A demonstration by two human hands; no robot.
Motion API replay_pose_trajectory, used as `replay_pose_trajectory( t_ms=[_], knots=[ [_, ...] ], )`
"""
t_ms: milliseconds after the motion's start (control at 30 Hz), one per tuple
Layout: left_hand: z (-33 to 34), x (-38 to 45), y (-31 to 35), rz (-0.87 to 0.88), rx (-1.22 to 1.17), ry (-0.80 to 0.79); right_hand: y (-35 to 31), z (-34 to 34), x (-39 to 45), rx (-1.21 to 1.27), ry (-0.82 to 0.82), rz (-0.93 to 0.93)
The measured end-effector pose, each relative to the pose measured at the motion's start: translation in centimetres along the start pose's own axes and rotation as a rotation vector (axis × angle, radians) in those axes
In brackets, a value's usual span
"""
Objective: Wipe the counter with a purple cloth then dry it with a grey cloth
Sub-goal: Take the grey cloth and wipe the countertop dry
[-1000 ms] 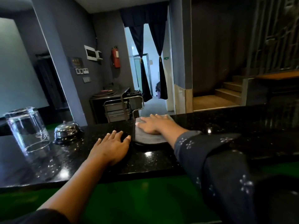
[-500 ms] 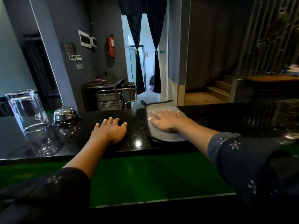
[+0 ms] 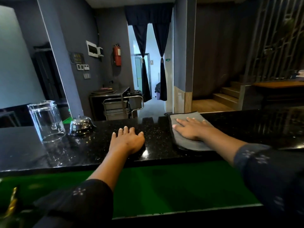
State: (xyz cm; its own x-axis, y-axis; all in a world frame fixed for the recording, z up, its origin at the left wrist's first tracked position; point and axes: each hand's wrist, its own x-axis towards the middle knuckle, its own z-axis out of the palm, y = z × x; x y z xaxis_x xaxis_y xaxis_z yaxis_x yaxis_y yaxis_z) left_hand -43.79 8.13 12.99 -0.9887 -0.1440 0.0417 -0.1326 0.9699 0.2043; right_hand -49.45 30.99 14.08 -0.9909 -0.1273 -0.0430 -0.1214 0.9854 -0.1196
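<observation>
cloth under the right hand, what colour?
Grey with a dark edge trim, flat on the black counter; the cloth shows best in the head view, the only one.

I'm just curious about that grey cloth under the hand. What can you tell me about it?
The grey cloth looks like soft microfibre with a dark stitched edge and a small loop at its far left corner. It lies flat on the black speckled counter, reaching the counter's far edge. The right hand presses on it, fingers straight and spread. Nothing else touches it.
</observation>
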Motion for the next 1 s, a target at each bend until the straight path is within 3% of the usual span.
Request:
replay_pose_trajectory(
  t_ms=[100, 300, 467, 633, 767, 867, 1000],
  knots=[
    [0.1, 0.0, -0.2, 0.004, -0.013, -0.003, -2.4, 0.0, 0.4, 0.007, -0.007, 0.020],
    [0.3, 0.4, -0.3, 0.013, 0.017, -0.008, 0.2, 0.8, -5.2, -0.001, -0.044, -0.183],
    [0.2, 0.4, -0.6, 0.034, 0.018, -0.004, 5.8, -0.1, -8.5, -0.011, -0.014, -0.072],
    [-0.1, -0.2, 0.3, 0.016, -0.003, -0.002, 6.9, -0.6, -4.1, -0.003, 0.004, -0.006],
    [-0.7, -1.4, 1.3, 0.006, 0.074, 0.141, 6.0, -0.9, -1.8, 0.008, 0.020, 0.040],
    [-1.1, -2.2, 3.5, 0.054, 0.181, 0.188, 6.0, -0.5, -3.0, 0.017, -0.025, -0.022],
    [-0.5, -2.3, 8.4, 0.126, 0.045, 0.077, 7.7, -0.1, -5.9, -0.003, -0.037, -0.158]
  ],
)
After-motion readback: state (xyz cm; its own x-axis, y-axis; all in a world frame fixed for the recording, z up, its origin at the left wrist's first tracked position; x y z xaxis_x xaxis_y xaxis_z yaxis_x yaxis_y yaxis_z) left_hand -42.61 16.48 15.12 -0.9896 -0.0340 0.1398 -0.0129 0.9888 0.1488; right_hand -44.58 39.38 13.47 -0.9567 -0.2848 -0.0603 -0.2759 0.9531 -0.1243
